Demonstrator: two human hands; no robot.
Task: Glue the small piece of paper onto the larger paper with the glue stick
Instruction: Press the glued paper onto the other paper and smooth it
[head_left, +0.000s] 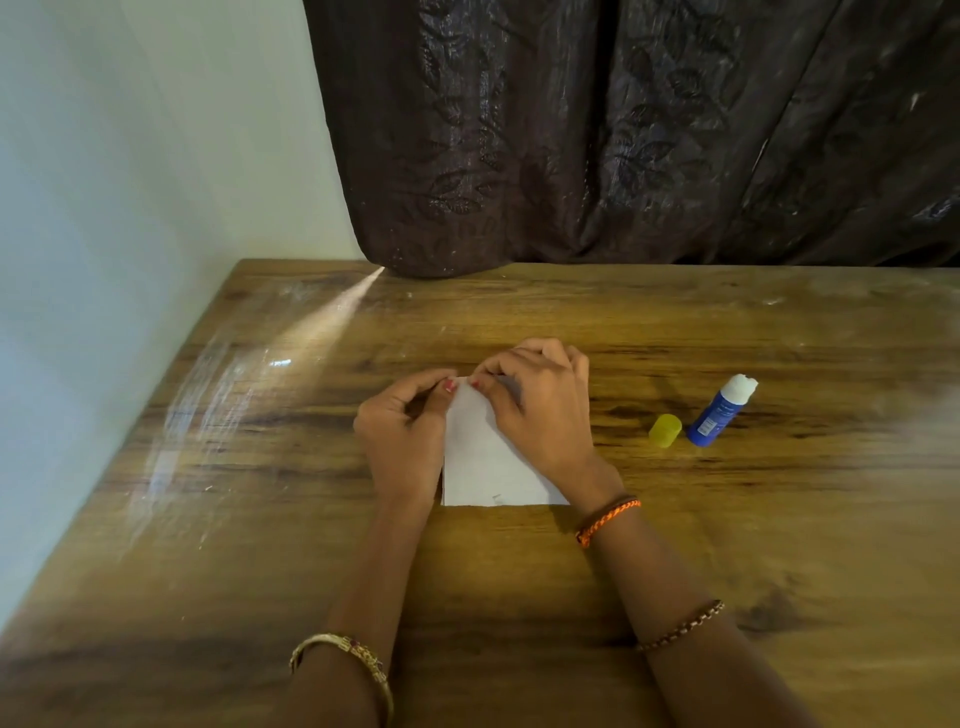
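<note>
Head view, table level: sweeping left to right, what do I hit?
left hand → white paper → right hand → yellow cap → uncapped blue glue stick. The small piece is not separately visible under the fingers, so it is left out.

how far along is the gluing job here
Done: the glue stick stands uncapped, its yellow cap beside it. In hand: the left hand and right hand work at the top of the white paper. Left: whether the small piece is stuck cannot be told; recapping remains.
</note>
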